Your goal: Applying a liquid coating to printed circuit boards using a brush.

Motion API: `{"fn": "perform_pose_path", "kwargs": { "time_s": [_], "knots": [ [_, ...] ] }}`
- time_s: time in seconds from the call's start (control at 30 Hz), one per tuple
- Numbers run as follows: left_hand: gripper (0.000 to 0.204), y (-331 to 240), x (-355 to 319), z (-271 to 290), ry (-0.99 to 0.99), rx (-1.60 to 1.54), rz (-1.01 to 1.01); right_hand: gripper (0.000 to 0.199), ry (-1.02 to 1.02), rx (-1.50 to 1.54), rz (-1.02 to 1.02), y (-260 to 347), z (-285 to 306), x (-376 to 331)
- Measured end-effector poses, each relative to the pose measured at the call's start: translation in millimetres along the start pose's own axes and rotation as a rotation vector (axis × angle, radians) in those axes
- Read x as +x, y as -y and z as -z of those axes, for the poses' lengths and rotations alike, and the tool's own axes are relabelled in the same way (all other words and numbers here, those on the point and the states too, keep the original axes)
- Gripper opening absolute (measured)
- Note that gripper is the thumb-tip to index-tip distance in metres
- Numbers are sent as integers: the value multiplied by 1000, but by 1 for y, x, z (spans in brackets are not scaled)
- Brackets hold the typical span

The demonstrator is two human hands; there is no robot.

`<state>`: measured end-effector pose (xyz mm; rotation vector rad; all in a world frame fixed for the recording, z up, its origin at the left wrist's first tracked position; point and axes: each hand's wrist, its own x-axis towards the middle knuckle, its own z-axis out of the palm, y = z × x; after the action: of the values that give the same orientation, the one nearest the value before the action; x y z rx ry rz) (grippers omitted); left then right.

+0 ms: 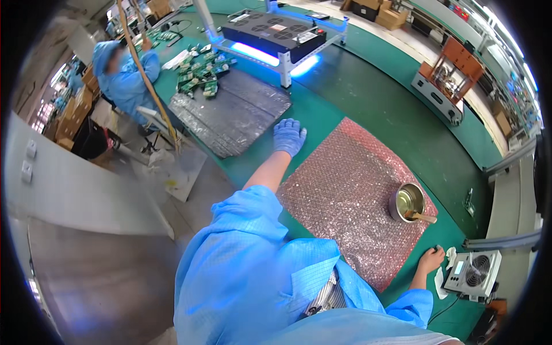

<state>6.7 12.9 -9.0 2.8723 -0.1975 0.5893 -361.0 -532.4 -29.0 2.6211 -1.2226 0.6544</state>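
Observation:
My left hand (289,137), in a blue glove, lies on the green bench top (313,109) with its fingers stretched out, holding nothing. It rests between a grey plastic sheet (236,115) and a sheet of pink bubble wrap (345,190). On the bubble wrap's right side stands a metal pot (397,206) with yellowish liquid and a wooden-handled brush or stick (424,217). My right hand (430,261), bare, is at the right with fingers curled together; what they hold, if anything, I cannot make out. Beside it are crumpled white tissue (440,283) and a white box with a fan (474,272).
Green circuit boards (198,72) lie heaped at the grey sheet's far end. Behind it, a black multi-fan unit (275,31) sits on a white frame (286,72) lit blue underneath. An orange-and-white machine (448,80) stands far right. A co-worker in blue (123,80) sits at far left.

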Motion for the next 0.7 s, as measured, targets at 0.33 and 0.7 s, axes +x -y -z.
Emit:
{"fn": "perform_pose_path", "kwargs": {
  "time_s": [0.33,0.7],
  "knots": [
    [41,2,-3,-2,34,10,-2,23,137,-85,-41,34,41,-1],
    [40,0,1,-1,18,-26,33,29,123,-117,32,-3,-5,4]
  ]
}}
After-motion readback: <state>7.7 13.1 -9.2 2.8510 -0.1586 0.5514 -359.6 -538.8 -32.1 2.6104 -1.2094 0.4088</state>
